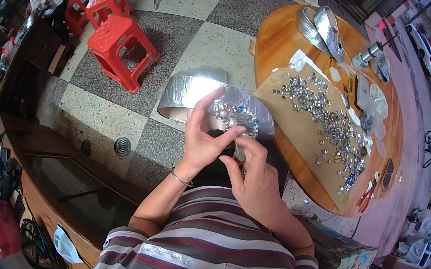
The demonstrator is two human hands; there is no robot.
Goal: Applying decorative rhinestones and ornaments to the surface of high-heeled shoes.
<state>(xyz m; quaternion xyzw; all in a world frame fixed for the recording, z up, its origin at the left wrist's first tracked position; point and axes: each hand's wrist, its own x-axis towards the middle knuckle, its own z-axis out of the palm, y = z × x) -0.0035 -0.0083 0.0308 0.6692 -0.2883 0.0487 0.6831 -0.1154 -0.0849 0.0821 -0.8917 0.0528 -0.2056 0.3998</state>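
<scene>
A wide, curved silver band (pixel 188 92) with a shiny, crinkled face is held in front of me. A cluster of pearls, clear stones and a few blue stones (pixel 233 116) decorates its near side. My left hand (pixel 203 141) is at the band's near edge, its index finger up over the silver and its thumb reaching toward the stones; its other fingers are mostly hidden. Just below the cluster, my right hand (pixel 257 181) has its thumb and bent index finger close together. Whatever lies between those fingertips is too small to make out.
On my right, a round wooden table (pixel 278 31) bears brown paper (pixel 302 140) with scattered clear gems (pixel 336 129), more silver bands (pixel 321 31), and red-handled pliers (pixel 367 197). Red stools (pixel 116 40) stand on the checkered floor ahead. A dark wooden cabinet (pixel 85 172) is at left.
</scene>
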